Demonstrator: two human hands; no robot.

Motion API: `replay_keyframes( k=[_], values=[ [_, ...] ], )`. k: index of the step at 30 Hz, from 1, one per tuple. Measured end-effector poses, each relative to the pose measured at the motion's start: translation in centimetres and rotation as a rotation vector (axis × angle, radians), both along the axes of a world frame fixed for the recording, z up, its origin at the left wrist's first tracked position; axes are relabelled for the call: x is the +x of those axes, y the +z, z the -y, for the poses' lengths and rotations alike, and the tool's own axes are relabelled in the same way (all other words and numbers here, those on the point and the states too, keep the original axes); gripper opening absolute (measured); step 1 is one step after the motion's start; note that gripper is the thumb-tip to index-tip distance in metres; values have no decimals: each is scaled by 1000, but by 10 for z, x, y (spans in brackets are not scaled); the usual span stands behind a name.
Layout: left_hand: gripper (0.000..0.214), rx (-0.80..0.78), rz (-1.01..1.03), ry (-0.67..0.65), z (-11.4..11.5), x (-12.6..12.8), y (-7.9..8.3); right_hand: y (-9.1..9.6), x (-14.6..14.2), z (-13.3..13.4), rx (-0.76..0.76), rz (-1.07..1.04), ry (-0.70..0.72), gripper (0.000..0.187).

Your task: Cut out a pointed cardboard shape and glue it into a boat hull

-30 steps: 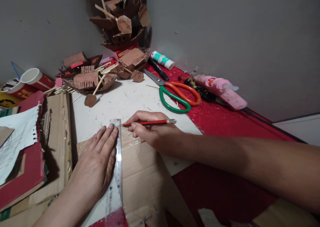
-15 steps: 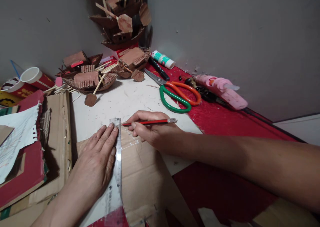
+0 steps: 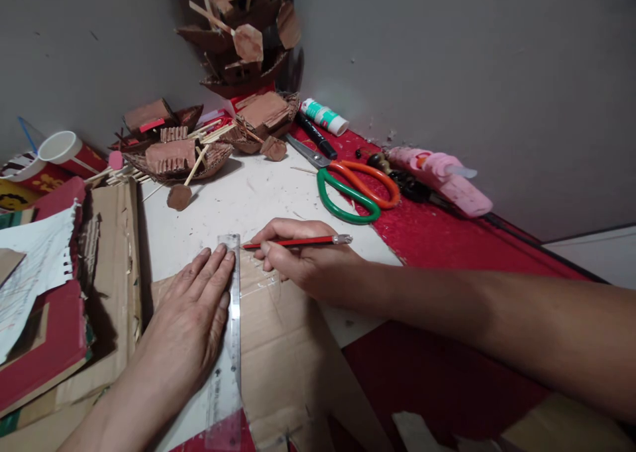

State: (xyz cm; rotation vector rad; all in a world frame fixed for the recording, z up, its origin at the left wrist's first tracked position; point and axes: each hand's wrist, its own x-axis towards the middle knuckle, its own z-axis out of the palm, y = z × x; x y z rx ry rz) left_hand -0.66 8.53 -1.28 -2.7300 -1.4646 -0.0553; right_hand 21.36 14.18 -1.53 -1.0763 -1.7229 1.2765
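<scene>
My left hand (image 3: 191,313) lies flat with fingers stretched over a clear plastic ruler (image 3: 232,346), pressing it along a brown cardboard piece (image 3: 283,366). Pinched in my right hand (image 3: 313,260) is a red and black pencil (image 3: 303,242) with a silvery end. Its tip is at the ruler's right edge, near the ruler's far end. Thin pale lines show on the cardboard just below my right fingers. Part of the cardboard is hidden under my left hand and the ruler.
Beyond my hands lie scissors (image 3: 358,190) with green and orange handles, a black marker (image 3: 317,136), a glue stick (image 3: 325,116) and a pink glue gun (image 3: 442,180). Several cardboard boats (image 3: 179,160) stand at the back. Stacked cardboard (image 3: 112,253) and paper cups (image 3: 69,154) are at left.
Almost nothing differs. The pencil tip stays at the ruler's edge, and both hands keep their places; the view has shifted very slightly.
</scene>
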Motion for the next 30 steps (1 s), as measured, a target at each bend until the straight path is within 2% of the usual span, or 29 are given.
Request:
replay_keyframes(
  k=[7,14,23,30],
  values=[
    [53,-5,5,-1,1,0,0,2,-1,-2,-8,-14,20,18],
    [53,6,9,4,-1,2,-1,6,-4,5,-223,-80,57,15],
    [54,11,-9,0,1,1,0,9,-3,9,-374,-64,110,11],
    [52,24,-2,-3,0,2,-1,8,1,8,-353,-76,198,13]
  ],
)
